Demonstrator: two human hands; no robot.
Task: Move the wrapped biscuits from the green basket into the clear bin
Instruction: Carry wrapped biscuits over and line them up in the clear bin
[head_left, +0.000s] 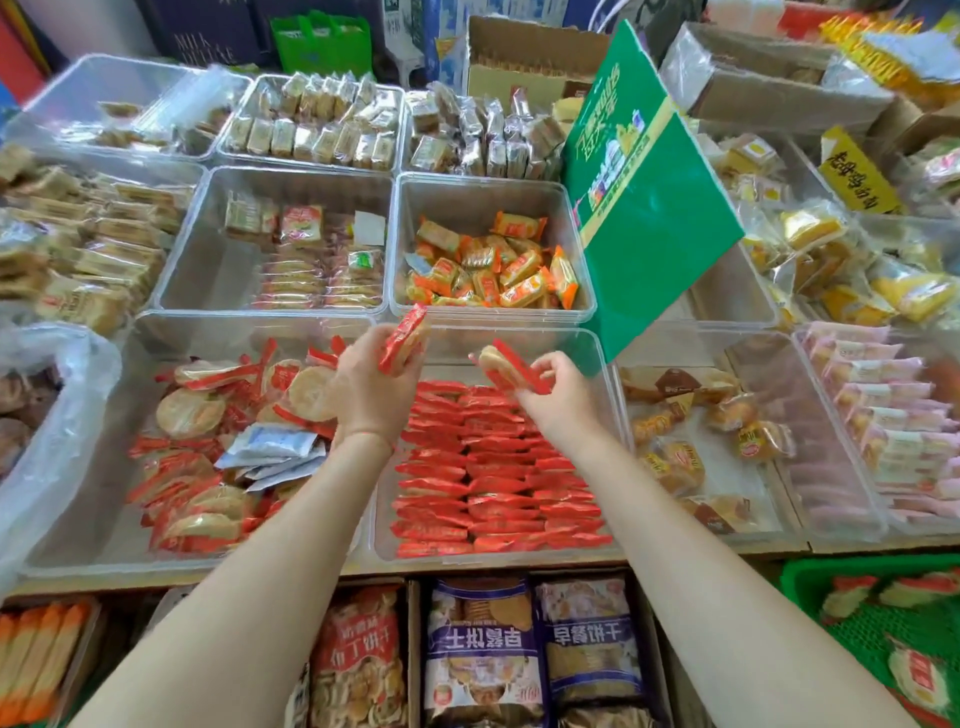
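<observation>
Shop counter (467, 566): snack bins all round; green sign (654, 218) leans beside clear bin (613, 415).

Red-and-clear wrapped biscuits (498, 467) fill the clear bin (610, 374); the green basket (800, 577) seems lattice-patterned.

Open far strip of the clear bin (613, 395) beyond the biscuit rows (493, 467); tilted green box (644, 197) overhanging its right corner.

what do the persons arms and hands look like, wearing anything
Both forearms are bare, with no sleeves, gloves or watch in view. The left hand has a thin red string bracelet around its wrist. The right hand and its wrist show nothing worn. No rings can be made out on either hand.
</observation>
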